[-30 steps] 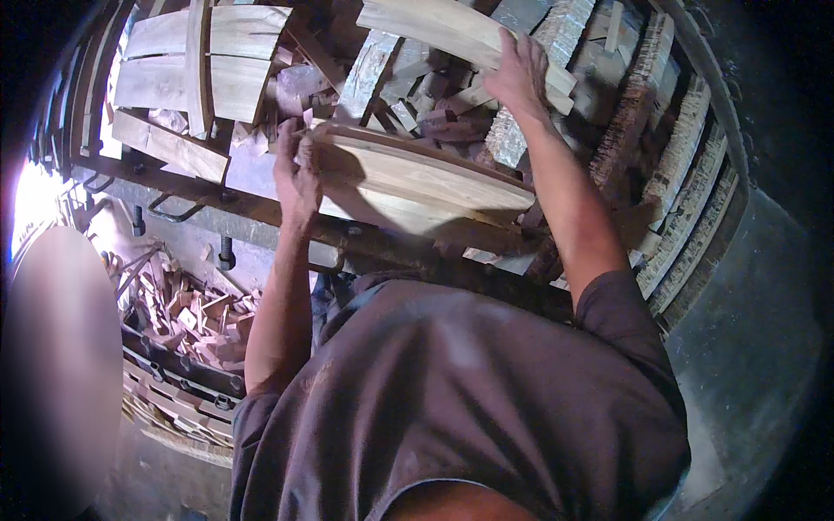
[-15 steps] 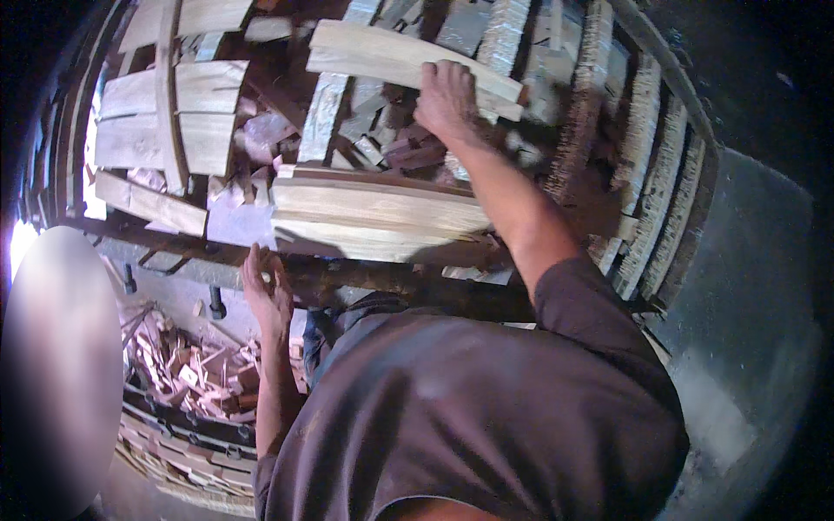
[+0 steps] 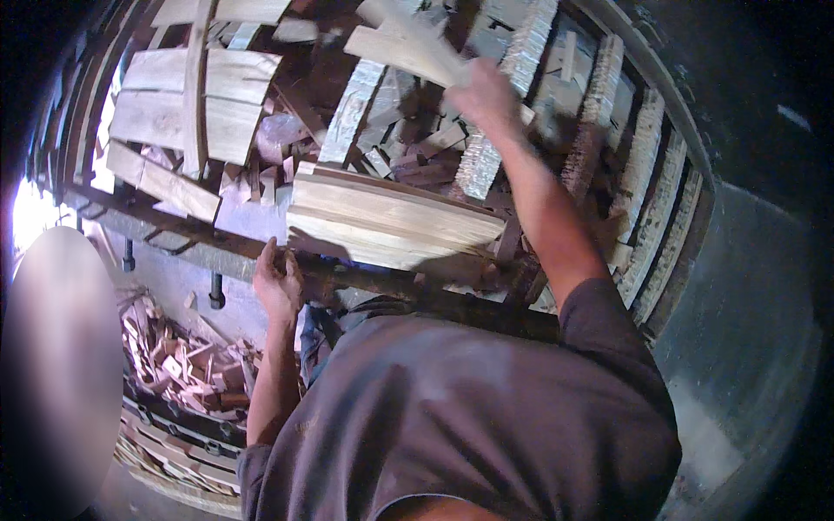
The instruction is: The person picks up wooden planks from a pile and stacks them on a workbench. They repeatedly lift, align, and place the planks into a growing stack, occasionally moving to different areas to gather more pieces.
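Observation:
My right hand (image 3: 488, 97), smeared by motion, is closed on the near end of a pale wooden board (image 3: 421, 42) that slants away to the upper left. Under it, a second pale board (image 3: 382, 48) lies across the slatted bars. Close to the front rail (image 3: 373, 280), my left hand (image 3: 278, 282) has its fingers loosely bent and apart, with nothing seen in them. Between the two hands rests a row of pale boards (image 3: 391, 213) side by side; my arm's shadow falls on its lower edge.
More boards (image 3: 187, 104) lie at the left under a narrow crosswise strip (image 3: 196, 87). Ridged bars (image 3: 595, 113) run across the frame, with wood offcuts (image 3: 434, 143) visible between them. A heap of scraps (image 3: 191, 365) sits lower left, near a blurred patch.
My right hand has moved slightly right and turned one board up off the one beside it. The view has shifted a little; my left hand stays by the rail.

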`<state>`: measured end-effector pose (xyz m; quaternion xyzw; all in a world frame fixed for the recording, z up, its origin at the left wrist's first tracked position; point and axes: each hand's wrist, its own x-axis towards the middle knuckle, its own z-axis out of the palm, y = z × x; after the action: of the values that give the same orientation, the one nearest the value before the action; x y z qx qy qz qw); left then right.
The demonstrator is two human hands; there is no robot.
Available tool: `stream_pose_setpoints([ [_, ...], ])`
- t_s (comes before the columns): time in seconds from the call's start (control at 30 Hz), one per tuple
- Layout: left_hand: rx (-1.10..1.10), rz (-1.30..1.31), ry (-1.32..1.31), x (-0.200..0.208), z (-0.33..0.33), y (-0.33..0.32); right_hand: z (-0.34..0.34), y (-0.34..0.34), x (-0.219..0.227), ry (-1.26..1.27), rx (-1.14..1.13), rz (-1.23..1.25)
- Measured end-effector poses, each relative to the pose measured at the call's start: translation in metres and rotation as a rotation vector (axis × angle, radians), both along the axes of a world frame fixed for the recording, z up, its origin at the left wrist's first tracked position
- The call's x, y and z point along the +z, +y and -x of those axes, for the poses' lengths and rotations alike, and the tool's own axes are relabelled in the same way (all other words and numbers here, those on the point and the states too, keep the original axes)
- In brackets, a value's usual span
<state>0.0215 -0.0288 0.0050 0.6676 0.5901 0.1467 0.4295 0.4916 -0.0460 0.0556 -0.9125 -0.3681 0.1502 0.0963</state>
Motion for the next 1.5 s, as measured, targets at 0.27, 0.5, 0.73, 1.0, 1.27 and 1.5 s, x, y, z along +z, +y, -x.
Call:
stream_pose_setpoints([
  [0.27, -0.005, -0.079, 0.069, 0.006, -0.006, 0.002, -0.013, -0.021, -0.015, 1.110, -0.950, -0.956],
  [0.5, -0.077, -0.065, 0.101, 0.005, -0.003, 0.005, 0.048, -0.006, -0.089, 1.410, -1.597, -0.936],
  [0.73, -0.010, -0.109, 0.052, 0.000, -0.006, 0.001, 0.069, -0.031, -0.065, 1.263, -0.527, -0.452],
  [1.0, -0.026, -0.075, 0.075, 0.007, -0.006, 0.003, 0.146, -0.111, -0.032, 0.537, 0.188, 0.107],
  [1.27, -0.037, -0.016, 0.220, 0.016, -0.014, 0.007, 0.074, -0.107, 0.015, 0.677, 0.064, -0.130],
  [1.5, -0.133, -0.050, 0.029, 0.022, -0.022, 0.007, 0.024, -0.102, 0.030, 1.006, -0.225, -0.363],
])
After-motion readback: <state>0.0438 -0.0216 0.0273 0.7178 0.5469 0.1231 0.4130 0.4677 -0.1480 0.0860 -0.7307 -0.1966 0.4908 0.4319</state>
